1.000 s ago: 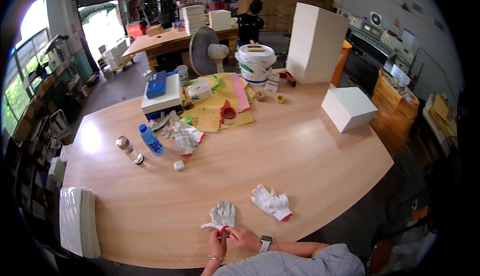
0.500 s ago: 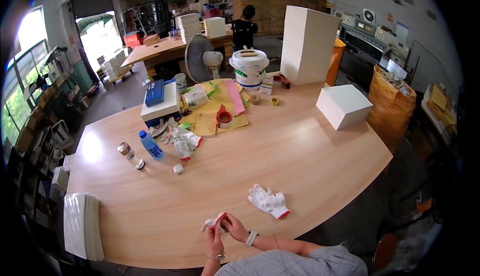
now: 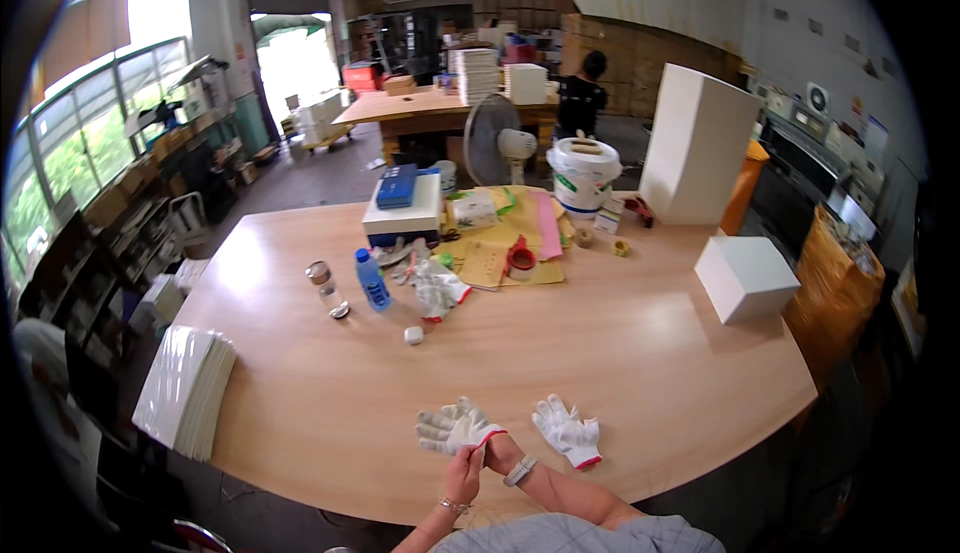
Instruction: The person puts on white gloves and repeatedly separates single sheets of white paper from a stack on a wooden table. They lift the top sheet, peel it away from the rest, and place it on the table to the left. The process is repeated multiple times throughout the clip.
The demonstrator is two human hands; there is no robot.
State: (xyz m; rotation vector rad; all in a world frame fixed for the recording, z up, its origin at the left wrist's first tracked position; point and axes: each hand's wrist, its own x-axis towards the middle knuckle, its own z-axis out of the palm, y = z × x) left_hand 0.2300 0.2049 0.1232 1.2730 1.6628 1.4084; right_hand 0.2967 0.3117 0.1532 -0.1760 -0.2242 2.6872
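My right hand (image 3: 504, 451) is inside a white knit work glove (image 3: 455, 427) with a red cuff, and the glove's fingers are spread out to the left. At the wrist, my left hand (image 3: 464, 475) pinches the cuff's edge. Just right of them a second white glove (image 3: 568, 431) lies flat on the table, its red cuff toward me. A pale watch is on my right wrist and a bracelet on my left.
On the wooden table (image 3: 380, 403) stand a glass bottle (image 3: 328, 291), a blue bottle (image 3: 373, 281) and a white box (image 3: 745, 279). More gloves (image 3: 437, 288) lie beside a red tape roll (image 3: 520, 263). White sheets (image 3: 185, 393) are stacked at left. A person (image 3: 582, 95) stands far back.
The glove was bunched between both hands; now it covers most of my right hand, fingers spread. My left hand has shifted to its cuff. The view has turned left.
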